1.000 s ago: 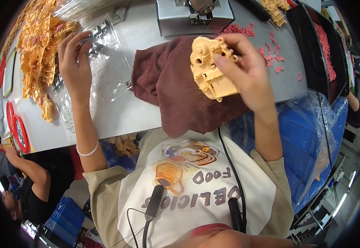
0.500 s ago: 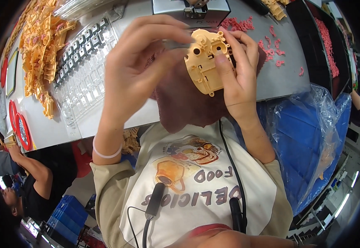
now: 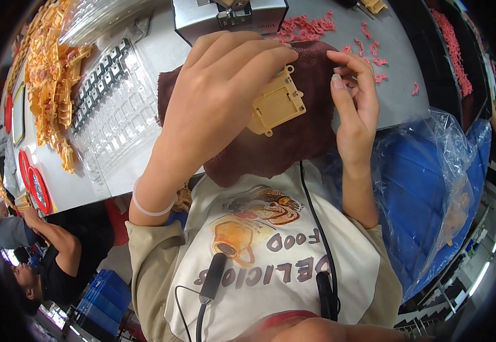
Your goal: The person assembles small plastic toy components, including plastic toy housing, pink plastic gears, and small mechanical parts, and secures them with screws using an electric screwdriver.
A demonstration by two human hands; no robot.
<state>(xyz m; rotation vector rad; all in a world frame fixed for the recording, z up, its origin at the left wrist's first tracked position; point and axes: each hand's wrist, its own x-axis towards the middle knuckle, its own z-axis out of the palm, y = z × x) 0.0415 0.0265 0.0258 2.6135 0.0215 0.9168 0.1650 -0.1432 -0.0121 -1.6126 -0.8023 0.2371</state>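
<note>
The left hand (image 3: pixel 219 97) is up over the table (image 3: pixel 145 182) and holds a tan plastic part (image 3: pixel 276 105). Its fingers are pressed on the top edge of the part, and the flat side of the part faces up. The right hand (image 3: pixel 356 97) is just beside the part but does not touch it. Its fingers are bent and a little apart, with nothing in them.

Under both hands lies a brown cloth (image 3: pixel 293 142), which hangs over the near edge of the table. To the left sits a clear tray (image 3: pixel 111 114) with rows of small pockets. Past it is a heap of tan parts (image 3: pixel 48 91). Small pink bits (image 3: pixel 310 25) are spread on the table behind the cloth, next to a grey metal box (image 3: pixel 231 17). A blue bin in a clear bag (image 3: pixel 430 188) stands at the right, below the table edge. Another person (image 3: pixel 43 256) is at the lower left.
</note>
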